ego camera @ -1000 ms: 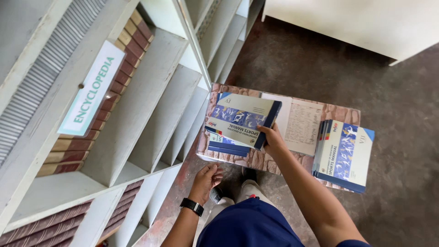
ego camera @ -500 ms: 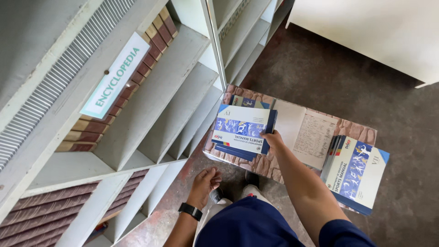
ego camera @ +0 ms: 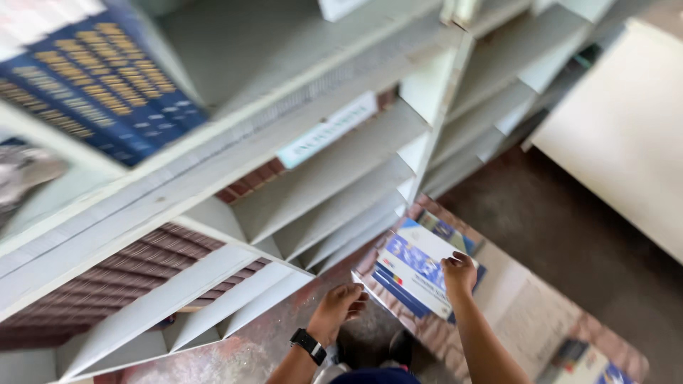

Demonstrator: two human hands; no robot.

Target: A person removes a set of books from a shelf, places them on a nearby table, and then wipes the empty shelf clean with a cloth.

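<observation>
Seen from above, head tilted down past a pale grey-white shelving unit [ego camera: 341, 178] with slanted open compartments. Right hand [ego camera: 459, 274] closed over the far edge of a stack of blue-and-white books [ego camera: 413, 267], fingers curled over the top cover, thumb side hidden, so a firm hold on the stack though how many books are pinched cannot be told. Stack lying at about 5 o'clock from the middle of the view, resting on a low surface with a reddish-brown patterned cover [ego camera: 427, 331], just beside the foot of the shelving. Left hand [ego camera: 343, 302] at 7 o'clock from the stack, loosely half-curled, fingers bent downward, holding nothing, hovering over the mottled floor [ego camera: 235, 355] close to the stack's near corner but apart from it. Black watch [ego camera: 307, 345] on the left wrist. At 10 o'clock, up high and blurred, a dark blue book cover with rows of yellow print [ego camera: 92, 78] on an upper shelf. Near the middle, a pale label strip [ego camera: 327, 130] on a shelf edge, with reddish book spines [ego camera: 242, 190] beneath it. At 4 o'clock, low in the corner, another blue-and-white book [ego camera: 594, 363], possibly more than one, too blurred to tell. At 2 o'clock, a large white flat panel [ego camera: 626, 135] over dark brown floor [ego camera: 562, 235]
</observation>
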